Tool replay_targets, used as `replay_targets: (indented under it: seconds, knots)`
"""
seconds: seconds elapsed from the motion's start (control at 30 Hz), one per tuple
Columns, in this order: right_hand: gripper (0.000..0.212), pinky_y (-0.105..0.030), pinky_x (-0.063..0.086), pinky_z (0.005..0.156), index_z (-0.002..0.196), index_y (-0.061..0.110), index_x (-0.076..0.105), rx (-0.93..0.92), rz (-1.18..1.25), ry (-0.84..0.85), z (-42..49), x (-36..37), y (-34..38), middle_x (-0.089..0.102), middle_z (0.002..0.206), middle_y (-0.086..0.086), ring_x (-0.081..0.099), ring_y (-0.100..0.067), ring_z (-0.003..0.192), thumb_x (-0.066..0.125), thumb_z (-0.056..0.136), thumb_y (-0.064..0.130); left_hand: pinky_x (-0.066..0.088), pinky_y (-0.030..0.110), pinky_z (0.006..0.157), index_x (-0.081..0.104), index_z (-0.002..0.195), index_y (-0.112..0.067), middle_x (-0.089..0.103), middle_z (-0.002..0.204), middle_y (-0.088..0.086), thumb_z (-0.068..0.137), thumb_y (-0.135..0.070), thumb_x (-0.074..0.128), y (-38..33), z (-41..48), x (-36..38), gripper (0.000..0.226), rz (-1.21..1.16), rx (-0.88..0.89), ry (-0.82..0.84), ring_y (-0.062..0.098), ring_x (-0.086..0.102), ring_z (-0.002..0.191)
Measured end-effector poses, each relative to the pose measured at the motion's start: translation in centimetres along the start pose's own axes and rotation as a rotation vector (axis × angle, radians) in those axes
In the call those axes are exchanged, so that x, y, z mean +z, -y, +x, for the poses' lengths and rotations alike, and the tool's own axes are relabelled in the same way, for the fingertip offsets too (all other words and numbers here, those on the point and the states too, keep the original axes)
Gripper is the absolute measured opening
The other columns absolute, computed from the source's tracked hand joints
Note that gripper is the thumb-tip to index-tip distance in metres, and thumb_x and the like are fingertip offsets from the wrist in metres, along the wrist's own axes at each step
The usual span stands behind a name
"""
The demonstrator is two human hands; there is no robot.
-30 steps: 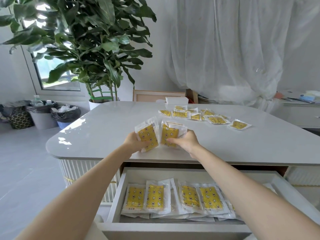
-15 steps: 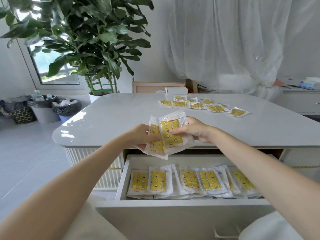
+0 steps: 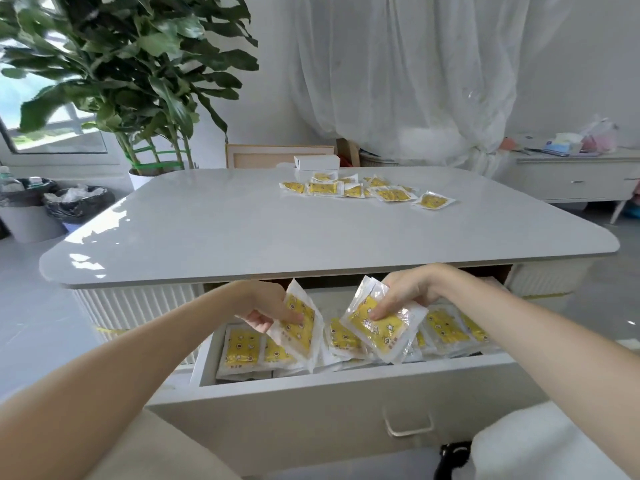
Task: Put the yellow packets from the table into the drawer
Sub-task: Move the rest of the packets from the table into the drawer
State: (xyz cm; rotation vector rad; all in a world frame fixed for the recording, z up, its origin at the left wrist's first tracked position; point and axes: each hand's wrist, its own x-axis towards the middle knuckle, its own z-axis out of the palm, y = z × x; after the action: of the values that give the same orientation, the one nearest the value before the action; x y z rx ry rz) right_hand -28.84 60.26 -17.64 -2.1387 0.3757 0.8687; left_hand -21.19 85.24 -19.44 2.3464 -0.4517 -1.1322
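Drawer (image 3: pixel 346 403) pulled open under table edge, front wall nearest. Stored packets (image 3: pixel 242 348) inside, overlapped in leaning row.

Left hand (image 3: pixel 266 303) pinches left packet (image 3: pixel 299 323), thumb on face. Packet tilted over row's left part, likely angled to slot in.

Right hand (image 3: pixel 408 289) pinches right packet (image 3: pixel 377 327), possibly two stacked, over row's middle. Same purpose, probably.

Packets: flat clear-edged pouches, yellow patterned centre, look thin and floppy.

Table (image 3: pixel 242 237) beyond. Remaining packets (image 3: pixel 363 190) scattered at far side, near white box (image 3: pixel 317 162).

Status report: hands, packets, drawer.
Left grip holds a yellow plastic packet, right grip another packet. Both over open white drawer. More packets on grey table. Nothing blocking.
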Motion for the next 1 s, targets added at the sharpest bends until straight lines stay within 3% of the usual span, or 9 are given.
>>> replay_targets:
  seconds: [0.13,0.23,0.37,0.43,0.5,0.57,0.8,0.9,1.0]
  knots:
    - [0.032,-0.046,0.053,0.089,0.117,0.001,0.063,0.126,0.086,-0.076,-0.2,-1.6,-2.9,0.068,0.111,-0.014,0.066,-0.029,0.099,0.069,0.086,0.009,0.044,0.014,0.045,0.064,0.103,-0.009,0.064,0.077,0.0,0.091,-0.03,0.061,-2.4,2.5,2.7,0.024,-0.175,0.065,-0.019,0.009,0.048,0.057]
    - [0.038,-0.053,0.047,0.097,0.119,0.0,0.061,0.224,0.115,-0.189,-0.2,-3.1,-5.3,0.064,0.121,-0.017,0.061,-0.036,0.113,0.071,0.085,0.013,0.043,0.017,0.055,0.062,0.115,-0.008,0.067,0.096,0.004,0.092,-0.03,0.06,-3.9,4.8,4.8,0.032,-0.272,0.113,0.005,0.013,0.054,0.073]
    - [0.049,-0.046,0.044,0.102,0.131,0.003,0.051,0.332,0.093,-0.333,-0.1,-4.7,-8.3,0.055,0.134,-0.018,0.056,-0.033,0.121,0.067,0.087,0.02,0.043,0.022,0.056,0.062,0.114,-0.006,0.066,0.095,0.008,0.093,-0.027,0.059,-4.9,7.6,7.1,0.03,-0.409,0.141,-0.016,0.016,0.054,0.072]
    - [0.06,-0.044,0.038,0.107,0.142,0.004,0.04,0.363,0.084,-0.401,0.1,-5.2,-9.6,0.038,0.148,-0.018,0.043,-0.033,0.133,0.065,0.09,0.021,0.043,0.019,0.05,0.062,0.108,-0.009,0.067,0.089,0.004,0.093,-0.026,0.058,-5.1,8.5,7.9,0.023,-0.453,0.143,-0.055,0.009,0.059,0.06]
    - [0.057,-0.043,0.032,0.112,0.142,0.004,0.039,0.363,0.089,-0.451,0.0,-5.6,-10.5,0.029,0.154,-0.016,0.033,-0.031,0.139,0.062,0.092,0.02,0.042,0.014,0.041,0.06,0.106,-0.011,0.065,0.081,0.0,0.094,-0.026,0.057,-5.4,9.3,8.5,0.02,-0.456,0.133,-0.07,0.002,0.057,0.044]
    - [0.048,-0.04,0.03,0.113,0.136,0.007,0.045,0.341,0.162,-0.482,0.5,-6.0,-11.4,0.032,0.152,-0.014,0.034,-0.029,0.139,0.062,0.093,0.019,0.043,0.013,0.043,0.06,0.112,-0.009,0.065,0.085,0.001,0.094,-0.025,0.057,-5.7,10.0,8.9,0.024,-0.47,0.132,-0.045,0.004,0.058,0.052]
    - [0.082,-0.037,0.041,0.1,0.14,0.002,0.039,0.355,0.203,-0.645,3.8,-4.4,-13.1,0.045,0.143,-0.015,0.047,-0.03,0.127,0.078,0.077,0.036,0.054,0.026,0.079,0.062,0.114,-0.011,0.069,0.107,0.008,0.092,-0.019,0.061,-5.7,11.8,9.7,0.024,-0.544,0.132,-0.03,0.019,0.064,0.09]
    - [0.078,-0.03,0.046,0.074,0.123,0.006,0.052,0.389,-0.086,-0.833,4.1,-4.5,-13.1,0.06,0.118,-0.01,0.059,-0.024,0.102,0.079,0.068,0.053,0.058,0.024,0.069,0.055,0.117,-0.007,0.068,0.107,0.01,0.086,-0.013,0.068,-5.6,12.0,9.5,0.034,-0.562,0.081,-0.104,0.016,0.067,0.078]
    - [0.076,-0.032,0.045,0.082,0.124,0.007,0.052,0.374,-0.334,-0.92,4.5,-4.0,-12.4,0.049,0.132,-0.013,0.049,-0.027,0.121,0.078,0.07,0.053,0.058,0.021,0.056,0.044,0.125,-0.013,0.068,0.1,0.01,0.081,-0.01,0.073,-5.6,11.8,9.2,0.053,-0.436,0.071,-0.228,0.011,0.062,0.06]
